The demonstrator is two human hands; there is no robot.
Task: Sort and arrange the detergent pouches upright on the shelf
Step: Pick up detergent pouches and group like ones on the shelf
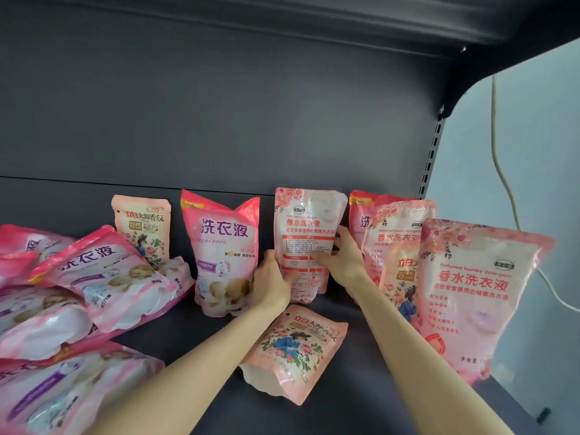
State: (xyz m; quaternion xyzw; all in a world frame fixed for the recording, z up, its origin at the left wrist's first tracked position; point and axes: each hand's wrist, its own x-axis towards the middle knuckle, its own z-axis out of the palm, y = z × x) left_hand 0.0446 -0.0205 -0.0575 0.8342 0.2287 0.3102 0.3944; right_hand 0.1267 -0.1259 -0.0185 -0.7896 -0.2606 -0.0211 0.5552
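A pale pink pouch with red print (306, 224) stands upright against the shelf's back wall, its back side facing me. My left hand (273, 279) grips its lower left edge and my right hand (340, 255) presses on its right side. Left of it a bright pink pouch (224, 246) stands upright, and a small peach floral pouch (142, 229) stands further left. Another peach floral pouch (298, 350) lies flat on the dark shelf (345, 403) below my hands. At the right, several pink pouches stand upright, the nearest one (470, 296) large.
Several bright pink pouches (103, 277) lie toppled in a heap at the left. The upper shelf's underside (282, 20) hangs overhead. A slotted upright post (431, 155) marks the shelf's right end, with a white cable (502, 171) on the wall beyond.
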